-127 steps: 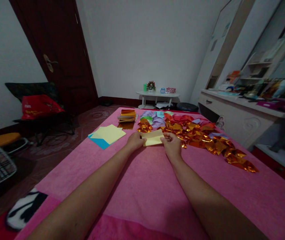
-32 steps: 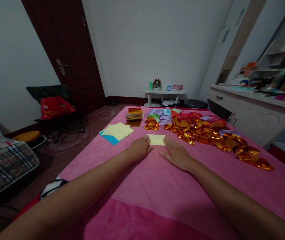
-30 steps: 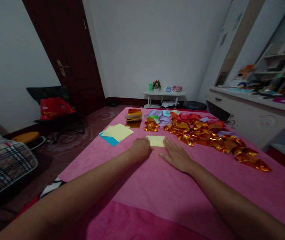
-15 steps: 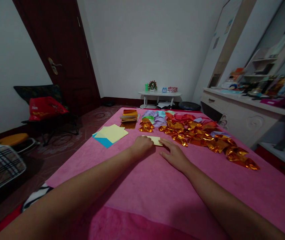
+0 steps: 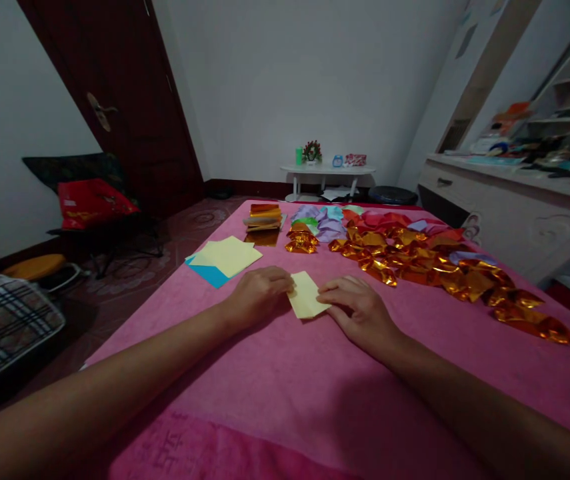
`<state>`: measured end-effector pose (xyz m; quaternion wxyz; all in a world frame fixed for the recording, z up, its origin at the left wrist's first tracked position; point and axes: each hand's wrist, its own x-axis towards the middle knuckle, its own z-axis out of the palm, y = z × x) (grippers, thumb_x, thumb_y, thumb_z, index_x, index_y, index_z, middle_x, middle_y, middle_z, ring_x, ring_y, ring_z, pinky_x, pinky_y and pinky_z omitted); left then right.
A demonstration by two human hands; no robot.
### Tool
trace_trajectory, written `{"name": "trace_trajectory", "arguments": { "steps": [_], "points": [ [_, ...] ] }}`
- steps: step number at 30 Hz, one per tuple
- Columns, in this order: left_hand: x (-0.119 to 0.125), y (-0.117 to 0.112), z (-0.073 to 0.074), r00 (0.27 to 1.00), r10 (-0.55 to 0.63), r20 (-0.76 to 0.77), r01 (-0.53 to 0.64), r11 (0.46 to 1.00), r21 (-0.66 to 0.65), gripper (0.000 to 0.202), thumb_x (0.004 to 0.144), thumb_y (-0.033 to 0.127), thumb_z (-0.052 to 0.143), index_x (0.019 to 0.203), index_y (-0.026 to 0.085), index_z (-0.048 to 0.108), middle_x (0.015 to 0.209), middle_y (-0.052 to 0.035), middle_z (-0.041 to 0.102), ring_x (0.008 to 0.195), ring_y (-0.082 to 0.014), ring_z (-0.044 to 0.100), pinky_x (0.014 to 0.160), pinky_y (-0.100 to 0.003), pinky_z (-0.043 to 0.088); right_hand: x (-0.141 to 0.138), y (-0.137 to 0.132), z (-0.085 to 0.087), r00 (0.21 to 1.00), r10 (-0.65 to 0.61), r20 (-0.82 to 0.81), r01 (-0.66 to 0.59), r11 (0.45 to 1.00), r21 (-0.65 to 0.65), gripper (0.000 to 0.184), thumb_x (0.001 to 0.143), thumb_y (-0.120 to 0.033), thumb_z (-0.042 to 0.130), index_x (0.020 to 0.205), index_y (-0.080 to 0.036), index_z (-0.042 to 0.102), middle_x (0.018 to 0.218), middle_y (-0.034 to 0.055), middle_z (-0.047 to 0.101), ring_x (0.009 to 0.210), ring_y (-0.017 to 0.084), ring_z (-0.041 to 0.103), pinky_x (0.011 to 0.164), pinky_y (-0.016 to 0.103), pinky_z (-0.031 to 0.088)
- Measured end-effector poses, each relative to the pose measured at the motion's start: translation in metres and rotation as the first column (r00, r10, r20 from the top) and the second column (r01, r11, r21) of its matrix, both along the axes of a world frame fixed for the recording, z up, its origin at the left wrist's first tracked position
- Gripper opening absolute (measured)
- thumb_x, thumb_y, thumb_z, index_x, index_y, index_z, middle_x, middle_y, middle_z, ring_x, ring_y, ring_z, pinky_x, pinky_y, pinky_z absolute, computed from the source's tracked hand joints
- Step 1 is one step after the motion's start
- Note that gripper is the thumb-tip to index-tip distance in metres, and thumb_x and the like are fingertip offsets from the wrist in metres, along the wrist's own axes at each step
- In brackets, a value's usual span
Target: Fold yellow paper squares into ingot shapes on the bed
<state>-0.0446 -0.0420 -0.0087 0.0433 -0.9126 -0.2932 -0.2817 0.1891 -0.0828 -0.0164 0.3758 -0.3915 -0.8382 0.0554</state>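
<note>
A folded piece of pale yellow paper (image 5: 305,295) is between my two hands, just above or on the pink cloth (image 5: 265,373). My left hand (image 5: 261,293) pinches its left edge with the fingers closed. At its right corner, my right hand (image 5: 359,308) grips the paper between thumb and fingers. Yellow paper sheets (image 5: 227,255) lie to the left of my left hand, over a blue sheet (image 5: 209,273). Beyond them stands a stack of gold foil paper (image 5: 263,220).
Folded gold foil pieces (image 5: 415,260) spread across the right side of the cloth, with purple (image 5: 331,230) and red (image 5: 382,220) paper pieces behind. A white side table (image 5: 327,171) stands by the wall. A dresser (image 5: 515,190) is at the right, a chair with a red bag (image 5: 97,202) at the left.
The yellow paper has turned and come nearer, showing more of its face. My left hand has shifted left, my right hand slightly right and closed on the paper. The view has moved slightly.
</note>
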Motion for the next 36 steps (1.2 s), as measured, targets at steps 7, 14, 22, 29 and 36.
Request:
{"name": "trace_trajectory", "arguments": {
  "steps": [7, 14, 22, 29, 36],
  "points": [
    [0.003, 0.007, -0.001, 0.990, -0.011, -0.142, 0.007, 1.000, -0.027, 0.014, 0.085, 0.021, 0.054, 0.086, 0.016, 0.067, 0.090, -0.0083, 0.067, 0.090, -0.0179, 0.062, 0.079, -0.031, 0.051, -0.006, 0.010, 0.006, 0.990, 0.011, 0.140, 0.002, 0.996, -0.089, 0.033, 0.070, -0.002, 0.050, 0.084, -0.024, 0.071, 0.095, 0.0038, 0.067, 0.092, 0.021, 0.059, 0.083, 0.039, 0.046],
    [-0.005, -0.004, -0.002, 0.960, -0.189, -0.206, 0.187, 0.982, -0.027, 0.018, 0.090, 0.023, 0.049, 0.099, 0.020, 0.065, 0.102, -0.0045, 0.068, 0.100, -0.0164, 0.059, 0.099, -0.038, 0.040, -0.003, 0.007, -0.013, 1.000, 0.021, -0.009, -0.022, 0.984, -0.177, 0.036, 0.066, 0.000, 0.046, 0.081, -0.025, 0.069, 0.094, 0.0038, 0.065, 0.090, 0.021, 0.058, 0.079, 0.037, 0.047],
    [-0.012, -0.004, -0.003, 0.955, -0.284, -0.087, 0.262, 0.945, -0.198, 0.021, 0.088, 0.021, 0.051, 0.104, 0.021, 0.064, 0.107, -0.0077, 0.065, 0.097, -0.0174, 0.059, 0.085, -0.034, 0.047, -0.005, -0.002, -0.002, 0.981, 0.190, 0.032, -0.179, 0.961, -0.210, 0.031, 0.073, -0.003, 0.051, 0.089, -0.024, 0.066, 0.078, 0.0026, 0.059, 0.073, 0.016, 0.053, 0.065, 0.032, 0.040],
    [-0.008, -0.004, -0.006, 0.962, -0.255, 0.103, 0.274, 0.869, -0.413, 0.017, 0.084, 0.019, 0.057, 0.099, 0.018, 0.066, 0.101, -0.0081, 0.063, 0.090, -0.0171, 0.058, 0.079, -0.031, 0.047, -0.004, -0.003, -0.001, 0.980, 0.197, 0.007, -0.188, 0.945, -0.267, 0.027, 0.080, -0.004, 0.048, 0.092, -0.019, 0.068, 0.082, 0.0046, 0.059, 0.074, 0.015, 0.052, 0.064, 0.030, 0.037],
    [0.002, -0.007, -0.002, 0.977, -0.089, 0.196, 0.186, 0.805, -0.563, 0.012, 0.084, 0.016, 0.057, 0.087, 0.016, 0.069, 0.087, -0.0048, 0.062, 0.083, -0.0140, 0.057, 0.075, -0.027, 0.045, -0.002, -0.003, 0.001, 0.980, 0.199, 0.025, -0.182, 0.934, -0.308, 0.025, 0.077, -0.004, 0.049, 0.086, -0.017, 0.068, 0.082, 0.0048, 0.058, 0.075, 0.016, 0.050, 0.065, 0.030, 0.036]
  ]
}}
